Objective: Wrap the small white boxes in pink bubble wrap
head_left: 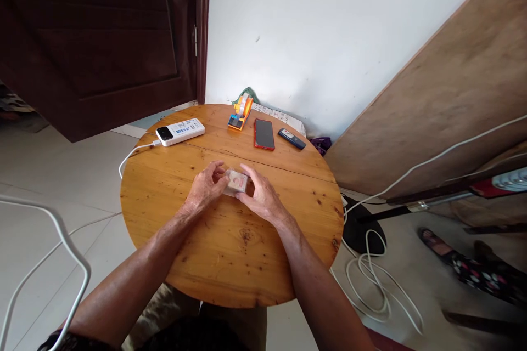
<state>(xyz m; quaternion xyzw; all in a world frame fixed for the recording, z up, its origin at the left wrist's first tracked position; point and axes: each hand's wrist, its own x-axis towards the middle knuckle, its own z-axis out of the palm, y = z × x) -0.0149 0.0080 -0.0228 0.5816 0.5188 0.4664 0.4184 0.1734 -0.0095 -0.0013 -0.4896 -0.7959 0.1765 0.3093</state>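
Observation:
A small pale box (237, 181) with a reddish printed picture lies near the middle of the round wooden table (230, 263). Something clear and shiny, like plastic film, shows at its far left edge. My right hand (263, 194) grips the box's right end, thumb at the near side and forefinger at the far side. At the left end, my left hand (207, 184) is closed with curled fingers, its thumb against the box. What lies between the left fingertips is partly hidden.
Toward the back of the table are a white power bank (181, 131) with a cable, an orange tape dispenser (241, 112), a red-edged phone (264, 134) and a dark handheld device (292, 139). White cable (370, 279) coils on the floor near another person's foot (436, 241).

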